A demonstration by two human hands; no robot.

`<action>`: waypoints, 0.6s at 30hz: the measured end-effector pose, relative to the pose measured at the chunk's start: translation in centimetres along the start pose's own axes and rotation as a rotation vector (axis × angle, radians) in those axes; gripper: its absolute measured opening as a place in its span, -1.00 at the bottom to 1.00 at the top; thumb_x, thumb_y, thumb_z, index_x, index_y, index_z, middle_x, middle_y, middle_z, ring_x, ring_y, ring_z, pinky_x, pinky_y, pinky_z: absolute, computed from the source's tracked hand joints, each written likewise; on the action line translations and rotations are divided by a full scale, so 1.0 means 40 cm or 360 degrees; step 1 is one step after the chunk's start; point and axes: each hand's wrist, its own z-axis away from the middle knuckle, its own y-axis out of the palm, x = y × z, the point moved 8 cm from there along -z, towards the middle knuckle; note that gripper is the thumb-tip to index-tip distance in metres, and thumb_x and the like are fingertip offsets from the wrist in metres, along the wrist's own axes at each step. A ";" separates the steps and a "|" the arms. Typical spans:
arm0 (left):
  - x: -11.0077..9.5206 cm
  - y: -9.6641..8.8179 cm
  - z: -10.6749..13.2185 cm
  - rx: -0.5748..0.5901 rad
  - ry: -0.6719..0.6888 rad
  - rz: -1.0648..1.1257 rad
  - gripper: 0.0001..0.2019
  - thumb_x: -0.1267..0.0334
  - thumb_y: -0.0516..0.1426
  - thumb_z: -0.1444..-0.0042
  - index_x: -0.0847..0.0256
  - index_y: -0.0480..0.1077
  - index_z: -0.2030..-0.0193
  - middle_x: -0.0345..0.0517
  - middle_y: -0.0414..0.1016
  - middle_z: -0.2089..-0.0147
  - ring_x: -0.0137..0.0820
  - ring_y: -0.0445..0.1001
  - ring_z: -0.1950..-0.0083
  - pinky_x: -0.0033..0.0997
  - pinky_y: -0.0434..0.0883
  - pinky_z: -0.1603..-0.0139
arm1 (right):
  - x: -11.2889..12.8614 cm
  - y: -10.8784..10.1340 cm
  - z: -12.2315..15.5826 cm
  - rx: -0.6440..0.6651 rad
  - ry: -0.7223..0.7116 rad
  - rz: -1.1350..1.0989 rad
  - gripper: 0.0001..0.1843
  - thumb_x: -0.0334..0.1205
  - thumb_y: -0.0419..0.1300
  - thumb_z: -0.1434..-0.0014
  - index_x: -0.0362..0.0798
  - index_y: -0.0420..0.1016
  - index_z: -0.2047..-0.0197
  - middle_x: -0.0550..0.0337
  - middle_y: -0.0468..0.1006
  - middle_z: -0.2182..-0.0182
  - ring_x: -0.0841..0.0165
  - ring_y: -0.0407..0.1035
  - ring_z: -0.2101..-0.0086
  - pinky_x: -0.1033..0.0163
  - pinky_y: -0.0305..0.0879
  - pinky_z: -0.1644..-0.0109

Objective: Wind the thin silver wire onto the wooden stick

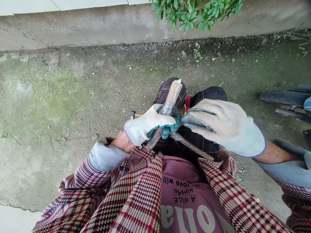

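My left hand (148,124), in a white glove with green fingers, is closed around a wooden stick (173,92) that points up and away from me. Grey wire (167,108) is wound round the stick just above my fingers. My right hand (223,124), gloved the same way, pinches with fingertips pressed together right beside the left fingers, at a wire-wrapped spot on a thin rod (194,149). The rod slants down to the right across my lap. What the right fingertips hold is hidden. A hammer (134,114) lies partly hidden behind my left hand.
Mossy concrete ground (60,97) spreads to the left and ahead, up to a low concrete kerb (97,26). A green plant (194,13) hangs over the kerb. Dark objects (289,97) lie at the right edge. My knees in dark checked trousers (211,94) are under the hands.
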 end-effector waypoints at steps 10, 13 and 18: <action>-0.100 -0.005 0.047 -0.0509 0.0542 -0.0942 -0.90 0.35 0.25 0.09 0.25 0.43 0.38 -0.26 0.46 0.46 -0.48 0.40 0.41 -0.51 0.33 0.43 | -0.060 0.034 0.001 -0.0018 0.0535 -0.0636 -0.87 -0.15 0.22 -0.22 0.09 0.62 0.28 0.17 0.68 0.30 0.18 0.53 0.29 0.08 0.40 0.17; -0.101 0.005 0.053 -0.0558 0.0626 -0.1198 -0.85 0.32 0.25 0.05 0.24 0.45 0.29 -0.24 0.50 0.41 -0.44 0.46 0.35 -0.49 0.37 0.36 | -0.072 0.046 0.008 -0.0083 0.0696 -0.0766 -0.94 -0.19 0.28 -0.13 0.07 0.59 0.36 0.13 0.64 0.36 0.17 0.51 0.34 0.07 0.39 0.25; -0.105 0.021 0.064 -0.0568 0.0776 -0.1649 -0.87 0.29 0.23 -0.03 0.16 0.47 0.23 -0.14 0.55 0.29 -0.32 0.53 0.23 -0.38 0.41 0.21 | -0.095 0.115 0.017 -0.0041 0.1042 -0.1176 -0.76 -0.06 0.32 -0.11 0.04 0.47 0.49 0.20 0.50 0.51 0.25 0.38 0.46 0.14 0.30 0.42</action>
